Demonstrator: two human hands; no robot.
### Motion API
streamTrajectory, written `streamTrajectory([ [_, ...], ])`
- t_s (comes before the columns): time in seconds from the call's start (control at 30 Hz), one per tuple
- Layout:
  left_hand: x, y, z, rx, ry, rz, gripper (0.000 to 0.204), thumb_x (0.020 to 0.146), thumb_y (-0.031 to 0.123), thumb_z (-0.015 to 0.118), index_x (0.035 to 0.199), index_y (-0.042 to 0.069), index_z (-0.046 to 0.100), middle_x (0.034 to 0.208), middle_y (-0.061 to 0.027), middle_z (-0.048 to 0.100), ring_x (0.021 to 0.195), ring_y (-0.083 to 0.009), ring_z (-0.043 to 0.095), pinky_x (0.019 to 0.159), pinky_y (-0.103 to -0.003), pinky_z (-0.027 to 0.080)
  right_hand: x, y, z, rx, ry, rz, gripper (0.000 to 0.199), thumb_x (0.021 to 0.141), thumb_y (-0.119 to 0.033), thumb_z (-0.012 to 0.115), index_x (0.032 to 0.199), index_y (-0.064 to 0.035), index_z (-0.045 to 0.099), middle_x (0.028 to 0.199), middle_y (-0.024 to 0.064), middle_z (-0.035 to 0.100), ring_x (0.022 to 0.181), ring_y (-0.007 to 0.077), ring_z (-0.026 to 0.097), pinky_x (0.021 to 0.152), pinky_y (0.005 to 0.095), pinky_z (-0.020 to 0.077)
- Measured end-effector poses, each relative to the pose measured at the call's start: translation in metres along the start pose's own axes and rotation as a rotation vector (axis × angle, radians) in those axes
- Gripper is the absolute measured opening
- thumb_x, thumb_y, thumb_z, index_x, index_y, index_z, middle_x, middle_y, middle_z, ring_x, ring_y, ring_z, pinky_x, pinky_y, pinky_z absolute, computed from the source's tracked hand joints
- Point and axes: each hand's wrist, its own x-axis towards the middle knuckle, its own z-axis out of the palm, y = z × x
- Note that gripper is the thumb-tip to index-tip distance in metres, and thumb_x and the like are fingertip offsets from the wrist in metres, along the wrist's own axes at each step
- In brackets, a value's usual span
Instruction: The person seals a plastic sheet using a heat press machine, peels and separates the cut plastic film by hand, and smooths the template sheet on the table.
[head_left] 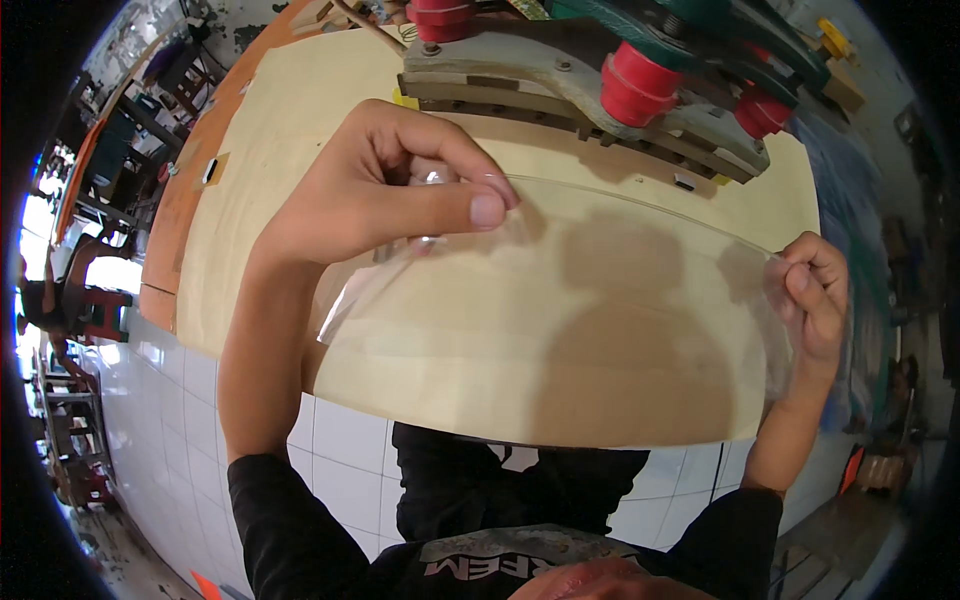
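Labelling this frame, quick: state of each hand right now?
Left hand: closed, pinching a clear plastic sheet near its upper left.
Right hand: closed, holding the same sheet at its right side.

We are looking down on a worktop whose orange-brown surface is showing along the left. A pale yellow sheet is covering most of it. On the left we are seeing a small black-and-white piece sitting on a brown patch, while a small dark piece is lying on the sheet, near a grey metal frame that is standing at the far side
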Motion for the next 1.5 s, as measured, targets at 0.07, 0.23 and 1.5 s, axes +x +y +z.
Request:
streamTrajectory([
  [0.07,-0.001,-0.001,-0.001,-0.007,0.007,0.026,0.021,0.075,0.011,0.08,0.086,-0.003,0.071,0.066,-0.0081,0.066,0.047,-0.0091,0.055,0.041,-0.022,0.042,0.0,-0.001,0.001,-0.01,0.01,-0.01,0.026,0.086,-0.026,0.07,0.083,-0.0027,0.058,0.066,-0.0001,0.054,0.052,0.0048,0.044,0.048,0.02,0.0311],
  [0.23,0.0,-0.007,-0.003,0.054,0.092,0.037,0.027,0.072,0.021,0.079,0.079,-0.002,0.069,0.061,-0.0068,0.062,0.042,-0.0083,0.049,0.039,-0.021,0.037,-0.002,-0.002,-0.001,-0.086,0.03,-0.003,0.026,0.084,-0.026,0.071,0.08,-0.0027,0.06,0.062,-0.0021,0.054,0.05,0.0033,0.044,0.047,0.019,0.0311],
  [1.5,-0.009,-0.053,-0.105,0.011,0.188,0.323,0.024,0.071,0.023,0.07,0.078,0.003,0.059,0.067,-0.0039,0.052,0.057,-0.0107,0.047,0.051,-0.024,0.035,0.0,-0.017,-0.001,-0.093,-0.13,0.016,0.012,0.084,-0.01,0.072,0.086,0.0003,0.066,0.072,0.0009,0.062,0.063,0.0055,0.057,0.057,0.0197,0.0453],
])
